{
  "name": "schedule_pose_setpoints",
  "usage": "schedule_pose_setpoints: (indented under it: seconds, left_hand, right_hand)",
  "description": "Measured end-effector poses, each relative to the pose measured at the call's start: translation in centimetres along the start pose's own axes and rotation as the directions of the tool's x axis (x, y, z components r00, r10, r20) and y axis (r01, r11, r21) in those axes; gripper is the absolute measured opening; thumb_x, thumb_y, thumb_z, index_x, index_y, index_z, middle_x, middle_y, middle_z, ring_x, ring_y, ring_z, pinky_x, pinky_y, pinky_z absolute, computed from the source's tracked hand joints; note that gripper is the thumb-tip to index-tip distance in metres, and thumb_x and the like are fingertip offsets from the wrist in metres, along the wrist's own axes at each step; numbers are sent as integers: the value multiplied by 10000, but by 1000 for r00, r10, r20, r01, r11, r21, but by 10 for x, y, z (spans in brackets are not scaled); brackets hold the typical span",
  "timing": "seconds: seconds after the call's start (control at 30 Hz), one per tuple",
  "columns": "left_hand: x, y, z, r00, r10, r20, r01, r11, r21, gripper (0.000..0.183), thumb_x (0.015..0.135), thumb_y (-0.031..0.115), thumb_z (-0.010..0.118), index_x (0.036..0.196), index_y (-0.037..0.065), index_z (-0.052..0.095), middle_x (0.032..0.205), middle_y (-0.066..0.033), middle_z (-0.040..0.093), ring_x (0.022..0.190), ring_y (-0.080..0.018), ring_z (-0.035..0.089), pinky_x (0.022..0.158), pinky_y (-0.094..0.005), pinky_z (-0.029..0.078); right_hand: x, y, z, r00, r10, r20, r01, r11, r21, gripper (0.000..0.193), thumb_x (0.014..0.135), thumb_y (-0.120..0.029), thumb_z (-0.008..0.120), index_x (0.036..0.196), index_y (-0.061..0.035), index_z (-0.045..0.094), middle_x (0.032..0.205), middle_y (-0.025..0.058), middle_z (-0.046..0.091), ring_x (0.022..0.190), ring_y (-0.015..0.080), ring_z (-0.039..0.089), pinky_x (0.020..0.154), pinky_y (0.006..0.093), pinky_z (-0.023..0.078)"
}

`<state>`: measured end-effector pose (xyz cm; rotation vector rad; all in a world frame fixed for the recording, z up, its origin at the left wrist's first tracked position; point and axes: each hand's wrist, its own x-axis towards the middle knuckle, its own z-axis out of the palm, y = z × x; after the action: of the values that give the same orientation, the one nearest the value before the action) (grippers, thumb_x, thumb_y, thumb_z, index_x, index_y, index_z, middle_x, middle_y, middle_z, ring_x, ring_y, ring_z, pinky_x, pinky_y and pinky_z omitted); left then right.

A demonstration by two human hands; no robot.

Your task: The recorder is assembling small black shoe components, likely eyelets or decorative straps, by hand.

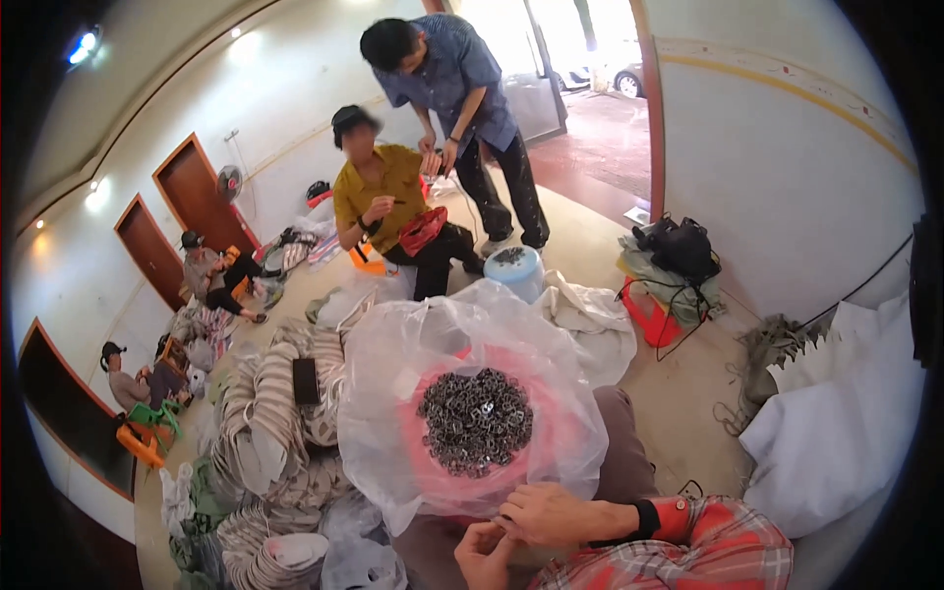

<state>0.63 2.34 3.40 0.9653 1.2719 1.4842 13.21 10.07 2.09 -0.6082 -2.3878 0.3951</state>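
Observation:
My right hand, with a black band at its wrist, is bent over with the fingertips pinched together. Just below and to its left, my left hand is closed too, and the fingertips of both hands meet. A tiny dark spot shows at the right fingers, too small to name. Beyond the hands lies a heap of small dark metal buckle-like pieces. It rests on a clear plastic sheet spread over a pink-red round container, in front of my knees.
Stacks of pale, sole-shaped pieces lie at left, with a dark box on top. A blue bucket stands ahead, near a seated person and a standing person. Black bags and white sheeting lie at right.

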Motion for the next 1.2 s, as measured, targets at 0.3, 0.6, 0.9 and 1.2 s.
schedule_pose_setpoints:
  seconds: [0.3, 0.6, 0.9, 1.2]
  left_hand:
    - [11, -15, -7, 967, -242, 77, 251, 862, -441, 121, 768, -61, 528, 883, -24, 523, 834, -115, 603, 732, -195, 605, 654, -305, 515]
    - [12, -41, -16, 925, -362, 118, 378, 837, -395, 173, 768, -58, 515, 934, -9, 499, 832, -81, 592, 728, -158, 598, 670, -272, 501]
    - [21, -11, -20, 880, -356, 313, 432, 875, -219, 153, 844, 27, 551, 973, -24, 489, 842, -109, 629, 745, -180, 639, 642, -248, 519]
    - [36, -14, -25, 867, -359, 346, 437, 881, -181, 198, 817, -8, 558, 1005, -28, 500, 905, -118, 617, 773, -176, 629, 686, -281, 540]
  right_hand:
    - [11, 2, -7, 998, -32, 48, 37, 994, -107, 153, 750, -207, 581, 724, -64, 534, 691, 67, 534, 670, 230, 537, 594, 336, 422]
    - [8, -1, -3, 994, -88, 58, 95, 986, -136, 163, 752, -196, 607, 677, -73, 530, 632, 51, 485, 623, 219, 501, 554, 320, 399]
    - [14, 11, -16, 982, -128, 140, 132, 991, -18, 195, 722, -248, 615, 755, -69, 544, 678, 59, 504, 658, 229, 514, 578, 332, 406]
    - [23, 5, -23, 981, -115, 153, 129, 988, -84, 165, 781, -218, 577, 726, -66, 543, 694, 74, 512, 666, 244, 523, 624, 344, 413]
